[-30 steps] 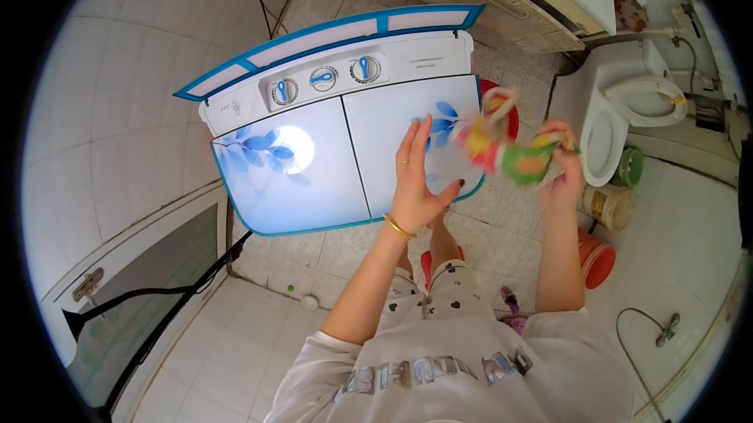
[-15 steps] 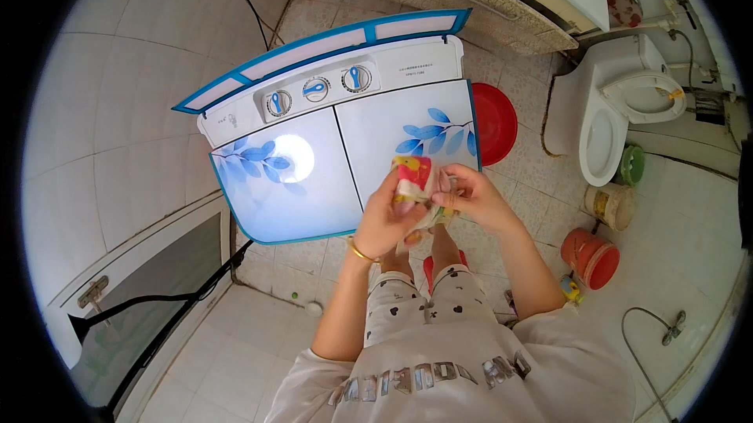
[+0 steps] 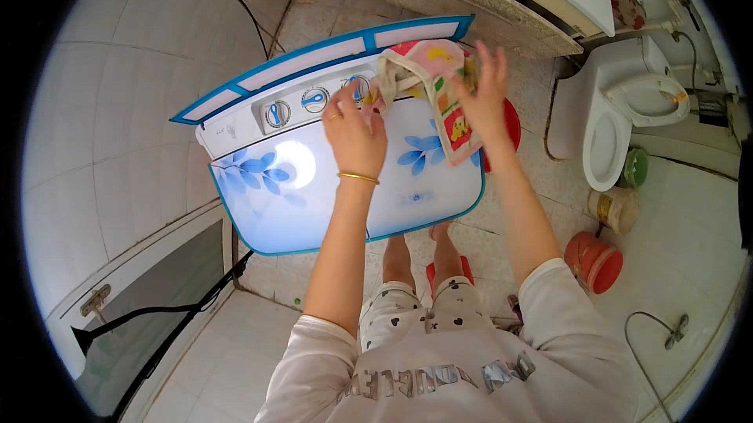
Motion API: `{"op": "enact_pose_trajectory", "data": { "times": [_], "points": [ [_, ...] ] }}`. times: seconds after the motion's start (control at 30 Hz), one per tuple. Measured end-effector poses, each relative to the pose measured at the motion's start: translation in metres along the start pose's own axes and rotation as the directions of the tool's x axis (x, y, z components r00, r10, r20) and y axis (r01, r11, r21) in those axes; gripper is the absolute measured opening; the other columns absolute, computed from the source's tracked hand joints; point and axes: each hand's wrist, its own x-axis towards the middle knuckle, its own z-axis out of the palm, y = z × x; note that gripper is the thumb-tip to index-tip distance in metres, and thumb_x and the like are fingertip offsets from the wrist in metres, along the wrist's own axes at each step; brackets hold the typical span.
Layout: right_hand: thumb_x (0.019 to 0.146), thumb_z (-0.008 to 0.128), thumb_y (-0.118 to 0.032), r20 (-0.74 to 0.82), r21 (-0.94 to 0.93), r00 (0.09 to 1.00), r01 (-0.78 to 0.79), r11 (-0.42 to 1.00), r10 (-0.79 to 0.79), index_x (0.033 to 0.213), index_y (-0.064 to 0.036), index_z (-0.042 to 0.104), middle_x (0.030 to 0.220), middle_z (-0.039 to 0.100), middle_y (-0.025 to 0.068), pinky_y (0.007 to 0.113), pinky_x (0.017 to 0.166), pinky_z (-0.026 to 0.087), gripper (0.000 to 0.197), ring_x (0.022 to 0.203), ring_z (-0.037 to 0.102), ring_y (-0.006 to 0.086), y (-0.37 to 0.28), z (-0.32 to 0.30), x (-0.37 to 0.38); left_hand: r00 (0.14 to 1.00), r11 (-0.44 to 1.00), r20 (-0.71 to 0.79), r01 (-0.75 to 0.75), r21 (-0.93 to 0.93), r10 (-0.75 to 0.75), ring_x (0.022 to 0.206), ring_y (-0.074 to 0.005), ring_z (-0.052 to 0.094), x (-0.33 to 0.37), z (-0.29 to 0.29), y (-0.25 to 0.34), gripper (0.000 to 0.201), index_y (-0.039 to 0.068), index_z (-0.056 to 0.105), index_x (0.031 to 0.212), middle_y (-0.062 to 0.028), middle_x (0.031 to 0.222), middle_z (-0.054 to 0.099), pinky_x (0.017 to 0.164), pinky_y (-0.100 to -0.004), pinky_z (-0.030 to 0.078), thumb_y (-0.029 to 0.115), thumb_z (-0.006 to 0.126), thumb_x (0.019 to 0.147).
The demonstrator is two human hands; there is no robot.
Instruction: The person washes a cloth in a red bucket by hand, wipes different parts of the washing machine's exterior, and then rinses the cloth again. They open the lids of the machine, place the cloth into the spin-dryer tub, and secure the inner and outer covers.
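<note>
Evidently light and limp, the patterned cloth (image 3: 439, 90) hangs upper centre, probably pinched at its top edge by both hands' fingers (image 3: 357, 105), above the washing machine (image 3: 314, 180).

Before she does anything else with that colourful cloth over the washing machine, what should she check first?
1. Both hands on the cloth: ok, left hand and right hand hold it.
2. Cloth spread fully open: not ok, bunched.
3. Washing machine lids closed: ok.
4. Dials unobstructed: not ok, the cloth covers one.
5. Cloth wet or dry: cannot tell.
</note>
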Motion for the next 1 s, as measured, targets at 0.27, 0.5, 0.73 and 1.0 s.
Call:
{"op": "enact_pose_trajectory", "data": {
  "times": [0.27,0.5,0.73,1.0],
  "points": [
    [0.078,0.057,-0.044,-0.053,-0.207,0.994,-0.105,0.973,0.096,0.141,-0.0138,0.015,0.143,0.002,0.0289,0.055,0.105,0.004,0.082,0.131,0.007,0.0465,-0.018,0.07,-0.021,0.935,0.953,0.32,0.05,0.298,-0.149,0.128,-0.0423,0.022,-0.041,0.019,-0.026,0.072,-0.003,0.023,0.135,-0.0274,0.137,0.025,0.105,-0.05,0.018,0.008,0.056,0.072],
    [0.073,0.061,-0.041,-0.197,-0.059,0.979,-0.071,0.996,0.058,0.135,-0.0072,0.029,0.142,0.011,0.0285,0.053,0.106,0.005,0.077,0.131,0.008,0.0472,-0.071,0.114,-0.028,0.91,0.94,0.4,-0.034,0.34,-0.112,0.13,-0.042,0.02,-0.044,0.0,-0.053,0.067,-0.005,0.025,0.134,-0.0277,0.14,0.021,0.106,-0.0474,0.019,0.011,0.053,0.075],
    [0.069,0.063,-0.009,0.023,0.084,0.977,0.207,0.975,-0.21,0.119,-0.0122,0.048,0.141,0.026,0.0146,0.049,0.107,0.017,0.053,0.132,0.019,0.0368,-0.106,0.13,-0.031,0.851,0.947,0.505,-0.03,0.319,-0.143,0.134,-0.0285,0.021,-0.038,-0.011,-0.053,0.068,-0.001,0.025,0.137,-0.0156,0.143,0.024,0.106,-0.0538,0.009,0.01,0.05,0.074],
    [0.064,0.053,0.009,0.185,0.005,0.955,0.237,0.972,-0.234,0.109,-0.0056,0.05,0.135,0.035,0.012,0.04,0.103,0.029,0.048,0.125,0.033,0.0327,-0.007,0.04,-0.002,0.884,0.882,0.459,-0.142,0.45,-0.092,0.134,-0.0294,0.019,-0.044,-0.011,-0.061,0.075,0.0,0.023,0.137,-0.0167,0.144,0.021,0.108,-0.0506,0.007,0.006,0.054,0.069]
  ]
}}
